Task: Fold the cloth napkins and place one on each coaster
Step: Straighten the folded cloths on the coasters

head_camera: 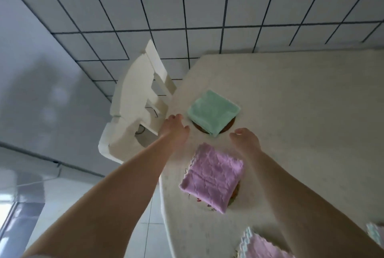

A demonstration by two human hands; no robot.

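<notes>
Green napkin (214, 112) folded square, resting on brown coaster (230, 126), the coaster's rim showing at near and right edges. Purple napkin (213, 178) folded, nearer, on second coaster (235, 192), mostly covered. Both on pale desk (301, 112).

Left hand (173, 131) just left of green napkin, fingers loosely extended, holding nothing, apart from cloth. Right hand (247, 140) just right of and nearer than green napkin, fingers gently curled, empty; contact with desk not determinable.

Risks, judged:
- Green napkin overhangs coaster on far side; a brush from either hand nearby could slide it off-centre or open the fold.
- Purple napkin lies between the forearms; a dragged wrist or arm could shift it.
- Soft fleecy cloth, folds likely to spring loose if nudged.

Counts:
- Folded napkins placed: two (one green, one purple).
- Coasters visible: two, one under each.
- More cloth at bottom edge: purple piece with pale scalloped trim (264, 247), and a pale scrap at right edge (374, 232); number of layers not determinable.
- Chair (135, 112): one, white, left of desk.
</notes>
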